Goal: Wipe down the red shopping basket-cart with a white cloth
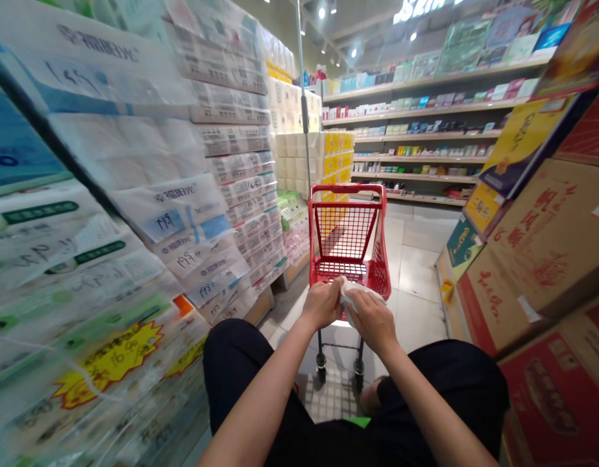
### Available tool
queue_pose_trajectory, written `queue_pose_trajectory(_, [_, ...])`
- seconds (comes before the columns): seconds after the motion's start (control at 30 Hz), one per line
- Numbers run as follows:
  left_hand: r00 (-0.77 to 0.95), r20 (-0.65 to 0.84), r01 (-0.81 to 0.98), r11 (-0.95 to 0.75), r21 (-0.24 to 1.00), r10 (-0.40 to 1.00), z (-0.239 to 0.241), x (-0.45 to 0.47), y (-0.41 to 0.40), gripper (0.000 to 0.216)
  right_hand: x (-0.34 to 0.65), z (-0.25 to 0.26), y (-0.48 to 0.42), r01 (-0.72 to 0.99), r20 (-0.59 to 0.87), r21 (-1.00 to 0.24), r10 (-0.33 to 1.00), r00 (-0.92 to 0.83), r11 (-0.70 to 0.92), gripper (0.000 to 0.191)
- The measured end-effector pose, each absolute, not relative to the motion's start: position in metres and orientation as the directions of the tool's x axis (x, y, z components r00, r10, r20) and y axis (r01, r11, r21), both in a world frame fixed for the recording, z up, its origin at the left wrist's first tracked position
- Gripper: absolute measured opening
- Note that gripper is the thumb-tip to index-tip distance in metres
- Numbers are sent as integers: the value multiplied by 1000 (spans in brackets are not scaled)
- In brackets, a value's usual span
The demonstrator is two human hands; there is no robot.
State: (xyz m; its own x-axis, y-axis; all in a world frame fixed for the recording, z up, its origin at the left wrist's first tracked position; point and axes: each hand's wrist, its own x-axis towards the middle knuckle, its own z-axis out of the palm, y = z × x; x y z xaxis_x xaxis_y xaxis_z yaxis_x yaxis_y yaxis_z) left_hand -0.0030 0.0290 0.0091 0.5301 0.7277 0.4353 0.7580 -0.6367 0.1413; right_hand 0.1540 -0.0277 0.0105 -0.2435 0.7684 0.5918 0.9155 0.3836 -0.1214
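Packs point(243, 139), paper in crinkly clear plastic, rounded bulges, stacked high, left. Shelving point(426, 137), long flat tiers w/ sm. boxes point(445, 100), far. Cartons point(537, 233), printed cardbd, squared-off, near right. Cart point(345, 227), red plastic, gridded mesh sides, centre, on pale tiles point(420, 256). L hand point(322, 305) & R hand point(374, 319) at cart's near end, fingers curled, grip nearly closed, both on white cloth point(348, 287): soft, crumpled, bunched betw. them. Contact w/ cart hidden, can't tell.
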Motion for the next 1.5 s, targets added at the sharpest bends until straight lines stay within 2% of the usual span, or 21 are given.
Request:
queue_pose_trajectory(0.17, [531, 433, 755, -639, 148, 728, 12, -7, 29, 57, 214, 6, -24, 941, 597, -115, 779, -191, 319, 28])
queue_pose_trajectory(0.3, [565, 430, 724, -673, 150, 704, 11, 0, 30, 31, 249, 4, -19, 940, 585, -68, 777, -233, 334, 27])
queue_pose_trajectory(0.43, [549, 449, 741, -659, 127, 705, 10, 4, 30, 11, 226, 4, -23, 953, 611, -121, 777, -150, 279, 27])
queue_pose_trajectory(0.63, [519, 478, 758, -640, 126, 709, 10, 0, 27, 12, 168, 4, -30, 934, 619, -120, 761, -195, 337, 28])
queue_pose_trajectory(0.83, [533, 475, 741, -657, 137, 700, 12, -3, 25, 12, 202, 6, -25, 927, 606, -72, 754, -252, 368, 29])
queue_pose_trajectory(1.0, [544, 459, 734, -663, 146, 703, 14, -6, 28, 10, 243, 10, -19, 939, 595, -128, 782, -184, 319, 29])
queue_pose_trajectory(1.2, [558, 425, 726, -667, 166, 713, 20, -17, 34, 7, 209, 8, -26, 909, 613, -239, 779, -131, 341, 28])
queue_pose_trajectory(1.37, [592, 401, 709, -688, 154, 699, 25, -36, 39, 14, 198, 11, -27, 872, 582, -256, 787, -205, 416, 28])
queue_pose_trajectory(1.5, [604, 386, 700, -696, 163, 698, 28, -45, 39, 21, 217, 18, -9, 870, 535, -284, 820, -205, 403, 27])
